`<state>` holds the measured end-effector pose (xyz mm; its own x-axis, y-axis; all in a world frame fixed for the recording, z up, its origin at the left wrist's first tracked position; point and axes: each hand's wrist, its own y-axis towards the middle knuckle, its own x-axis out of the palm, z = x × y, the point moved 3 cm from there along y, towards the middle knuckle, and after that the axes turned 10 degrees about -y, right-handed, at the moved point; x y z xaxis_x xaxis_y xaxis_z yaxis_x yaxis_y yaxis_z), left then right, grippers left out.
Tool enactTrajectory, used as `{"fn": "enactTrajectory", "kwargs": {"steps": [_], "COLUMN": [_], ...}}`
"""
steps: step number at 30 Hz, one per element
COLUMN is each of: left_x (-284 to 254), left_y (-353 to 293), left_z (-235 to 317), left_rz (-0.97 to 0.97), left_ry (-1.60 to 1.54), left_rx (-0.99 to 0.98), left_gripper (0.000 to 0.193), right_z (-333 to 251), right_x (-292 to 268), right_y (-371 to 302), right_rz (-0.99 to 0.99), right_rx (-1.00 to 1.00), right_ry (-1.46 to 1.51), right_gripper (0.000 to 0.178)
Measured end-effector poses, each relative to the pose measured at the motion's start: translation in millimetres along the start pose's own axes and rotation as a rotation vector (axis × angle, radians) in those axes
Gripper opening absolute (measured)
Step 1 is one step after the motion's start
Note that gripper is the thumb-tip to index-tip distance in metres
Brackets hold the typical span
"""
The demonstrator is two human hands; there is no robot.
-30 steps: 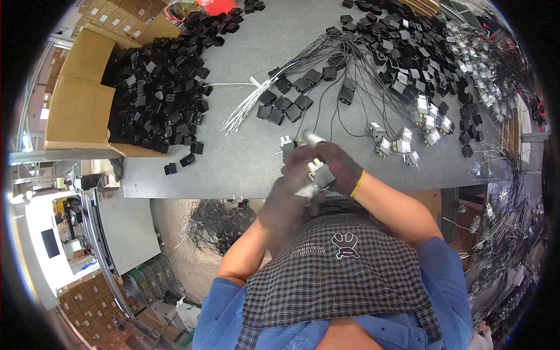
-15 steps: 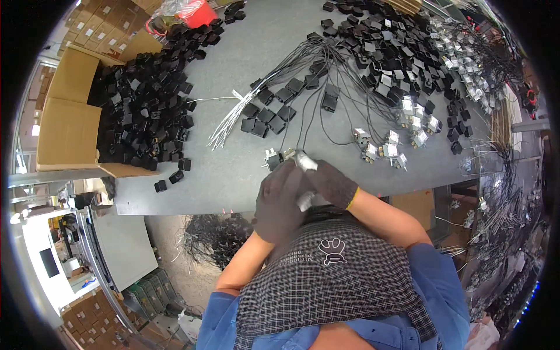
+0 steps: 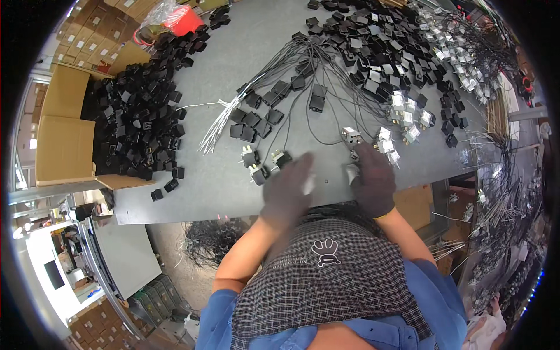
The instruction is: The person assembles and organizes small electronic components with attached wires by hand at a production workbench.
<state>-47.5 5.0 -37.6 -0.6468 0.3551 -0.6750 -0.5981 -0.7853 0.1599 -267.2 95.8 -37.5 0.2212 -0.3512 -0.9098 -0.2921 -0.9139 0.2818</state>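
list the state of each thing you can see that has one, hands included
Left hand, gloved, blurred, fingers extended
Right hand, gloved, thumb apart from fingers, near the metal-pronged connectors
Cardboard box, open, black housings spilling out onto the table
Cables, bundled, white ends loose
Three connectors near the left hand, lying on the table, prongs exposed

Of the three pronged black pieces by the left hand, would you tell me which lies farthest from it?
The upper-left pronged piece: the other two, one below it and one to its right, both lie closer to the left hand.
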Motion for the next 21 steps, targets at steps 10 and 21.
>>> {"fn": "enactTrajectory", "kwargs": {"steps": [10,21], "left_x": [72,19], "left_y": [74,36], "left_z": [-26,-45], "left_rz": [-0.086,0.09], "left_ry": [-0.088,-1.105], "left_rx": [-0.071,-0.203], "left_gripper": [0.031,0.028], "right_z": [1,59], "right_x": [12,24], "right_y": [6,16], "right_rz": [-0.359,0.016], "right_rx": [0.121,0.193], "right_ry": [-0.006,0.022], "right_gripper": [0.065,0.056]}}
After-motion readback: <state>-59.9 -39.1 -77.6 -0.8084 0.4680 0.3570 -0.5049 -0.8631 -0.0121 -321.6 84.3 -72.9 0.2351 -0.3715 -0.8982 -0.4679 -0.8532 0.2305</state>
